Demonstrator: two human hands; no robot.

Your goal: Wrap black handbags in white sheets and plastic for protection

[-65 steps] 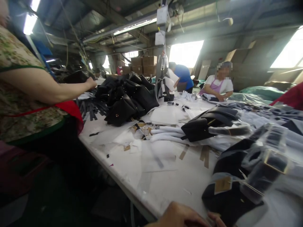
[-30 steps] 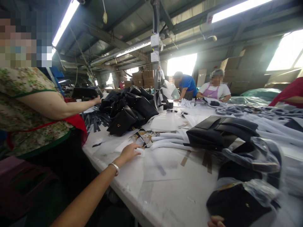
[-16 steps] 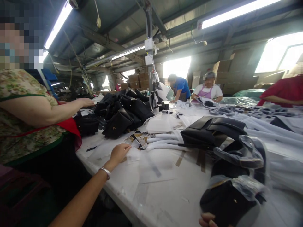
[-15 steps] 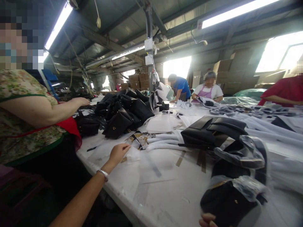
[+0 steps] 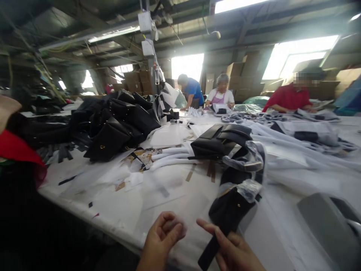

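Note:
Low in the middle of the head view, my left hand [image 5: 162, 239] is closed, thumb against curled fingers. A small pale see-through piece [image 5: 182, 227], blurred, shows at its fingertips. To its right, my right hand [image 5: 234, 248] has its index finger stretched out. A flat black strap [image 5: 209, 253] runs under that finger and seems gripped by the others, which are partly hidden. Just beyond lies a black bag [image 5: 229, 209] with clear plastic wrap [image 5: 249, 188] over its top. Behind it, another black bag [image 5: 217, 141] lies near a plastic-wrapped handle [image 5: 244, 163].
A heap of black bags [image 5: 121, 120] covers the left back of the table [image 5: 113, 203]. White padding rolls [image 5: 172, 156] and paper sheets [image 5: 169, 135] lie mid-table. At right rests a grey bag-shaped item [image 5: 324, 222]. Several co-workers stand across; a red apron [image 5: 21, 152] shows at left.
My left hand has come back from the paper scraps to near my right hand. My right hand has risen into view with the black strap. The view has swung right.

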